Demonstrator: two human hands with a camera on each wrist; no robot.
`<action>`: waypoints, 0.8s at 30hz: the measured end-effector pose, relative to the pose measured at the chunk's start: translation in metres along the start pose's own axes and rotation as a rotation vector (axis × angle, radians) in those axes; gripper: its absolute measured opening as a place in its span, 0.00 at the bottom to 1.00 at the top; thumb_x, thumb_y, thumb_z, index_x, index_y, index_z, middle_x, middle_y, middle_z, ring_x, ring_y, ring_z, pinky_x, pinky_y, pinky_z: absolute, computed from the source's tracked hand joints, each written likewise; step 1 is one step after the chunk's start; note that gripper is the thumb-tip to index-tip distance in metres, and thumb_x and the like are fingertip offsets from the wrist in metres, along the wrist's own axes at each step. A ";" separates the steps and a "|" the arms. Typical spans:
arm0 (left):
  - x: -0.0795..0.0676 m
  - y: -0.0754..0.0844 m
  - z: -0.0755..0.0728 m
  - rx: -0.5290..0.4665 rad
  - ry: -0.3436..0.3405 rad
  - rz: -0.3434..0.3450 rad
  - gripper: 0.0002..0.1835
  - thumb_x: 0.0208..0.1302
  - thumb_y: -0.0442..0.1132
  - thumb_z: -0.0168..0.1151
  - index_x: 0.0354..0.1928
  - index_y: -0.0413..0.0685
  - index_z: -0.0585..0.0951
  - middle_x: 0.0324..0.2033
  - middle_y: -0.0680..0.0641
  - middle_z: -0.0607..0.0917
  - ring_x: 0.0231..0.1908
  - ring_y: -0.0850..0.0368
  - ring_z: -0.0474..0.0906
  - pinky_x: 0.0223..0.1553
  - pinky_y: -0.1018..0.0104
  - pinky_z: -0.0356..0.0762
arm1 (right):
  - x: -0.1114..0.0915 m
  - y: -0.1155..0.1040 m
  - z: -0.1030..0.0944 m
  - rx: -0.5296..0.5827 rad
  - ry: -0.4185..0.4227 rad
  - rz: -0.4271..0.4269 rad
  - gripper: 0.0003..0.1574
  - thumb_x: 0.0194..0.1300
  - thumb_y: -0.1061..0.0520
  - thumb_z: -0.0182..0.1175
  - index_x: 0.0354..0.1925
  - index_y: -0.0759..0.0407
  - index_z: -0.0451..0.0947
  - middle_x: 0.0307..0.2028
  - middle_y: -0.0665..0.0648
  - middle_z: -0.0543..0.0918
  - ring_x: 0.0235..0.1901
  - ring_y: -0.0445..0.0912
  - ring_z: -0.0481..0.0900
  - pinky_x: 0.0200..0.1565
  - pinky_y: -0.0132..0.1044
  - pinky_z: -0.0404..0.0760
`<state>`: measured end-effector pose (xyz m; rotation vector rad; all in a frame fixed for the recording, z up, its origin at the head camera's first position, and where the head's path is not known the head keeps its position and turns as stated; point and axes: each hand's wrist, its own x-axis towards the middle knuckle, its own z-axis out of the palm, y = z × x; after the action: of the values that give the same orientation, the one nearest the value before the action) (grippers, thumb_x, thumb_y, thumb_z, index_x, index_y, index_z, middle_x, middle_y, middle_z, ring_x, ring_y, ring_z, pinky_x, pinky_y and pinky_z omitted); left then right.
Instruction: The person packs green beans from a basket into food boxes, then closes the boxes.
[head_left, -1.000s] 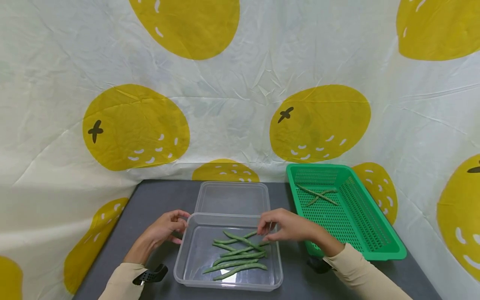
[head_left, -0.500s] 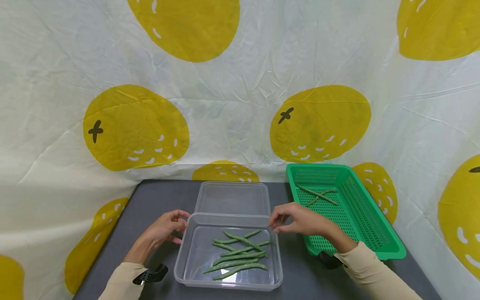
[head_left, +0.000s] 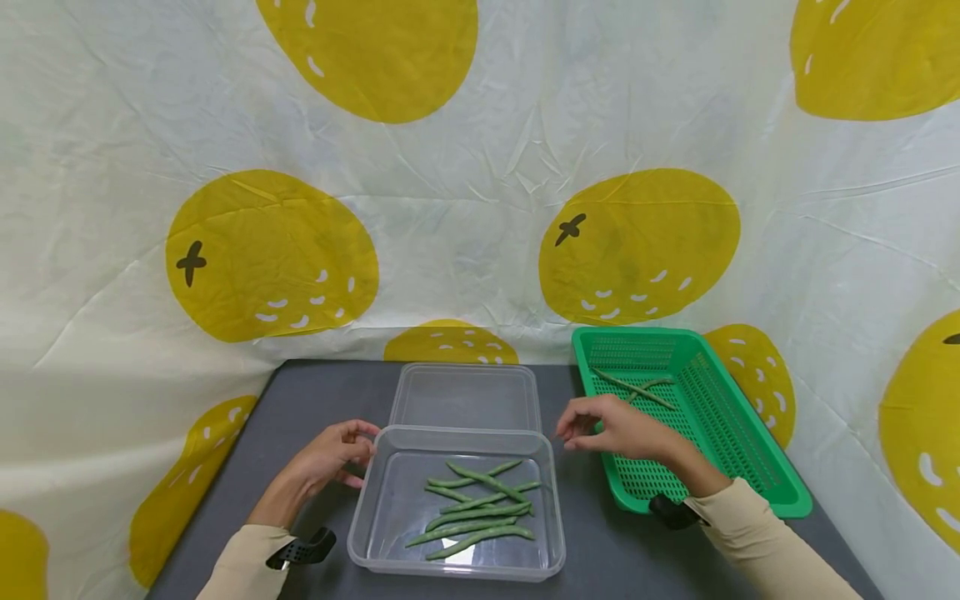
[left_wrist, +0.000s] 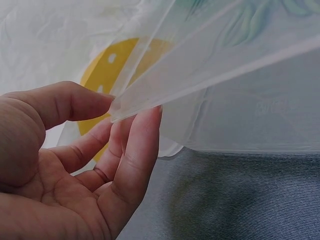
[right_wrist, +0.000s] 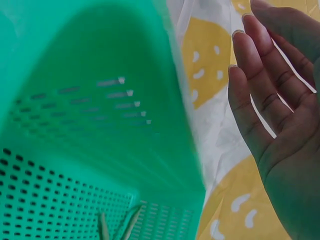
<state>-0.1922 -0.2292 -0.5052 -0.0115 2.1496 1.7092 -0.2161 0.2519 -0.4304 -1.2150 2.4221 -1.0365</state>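
Note:
My left hand is at the left rim of a clear plastic container, its thumb and fingers pinching the rim corner in the left wrist view. Inside the container several green beans lie mostly crosswise, some overlapping. My right hand hovers between the container and a green plastic basket, holding nothing, its fingers loosely bent. At the basket's far end two green beans lie crossed. The right wrist view shows the fingers apart beside the basket wall.
A clear flat lid lies on the dark grey table behind the container. A white curtain with yellow fruit prints hangs around the table's back and sides. The basket stands at the right.
My right hand has left the beans in the container, bringing none along, and moved right and away past its right rim toward the basket. The left hand stays at the rim.

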 end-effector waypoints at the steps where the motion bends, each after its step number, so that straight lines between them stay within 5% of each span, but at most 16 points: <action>1: 0.000 -0.001 0.000 0.000 0.001 0.002 0.23 0.67 0.34 0.59 0.62 0.33 0.71 0.39 0.41 0.80 0.37 0.49 0.79 0.32 0.51 0.86 | -0.001 0.002 -0.001 -0.007 0.010 0.009 0.09 0.67 0.55 0.67 0.45 0.44 0.82 0.40 0.46 0.85 0.36 0.40 0.83 0.40 0.37 0.84; 11: -0.002 -0.005 0.003 0.003 0.005 0.017 0.23 0.67 0.34 0.59 0.62 0.32 0.71 0.39 0.41 0.80 0.37 0.49 0.80 0.32 0.51 0.86 | -0.015 0.022 -0.010 -0.095 0.127 0.083 0.11 0.68 0.55 0.67 0.48 0.44 0.81 0.39 0.44 0.86 0.40 0.38 0.83 0.45 0.39 0.82; 24: -0.002 -0.005 0.001 -0.002 -0.006 0.023 0.23 0.68 0.35 0.59 0.62 0.32 0.71 0.40 0.40 0.80 0.37 0.49 0.79 0.33 0.51 0.86 | -0.030 0.055 -0.035 -0.043 0.196 0.203 0.14 0.69 0.59 0.64 0.52 0.60 0.81 0.41 0.54 0.86 0.42 0.47 0.84 0.45 0.36 0.84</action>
<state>-0.1892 -0.2294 -0.5093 0.0186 2.1518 1.7221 -0.2479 0.3141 -0.4461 -0.8923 2.6613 -1.0921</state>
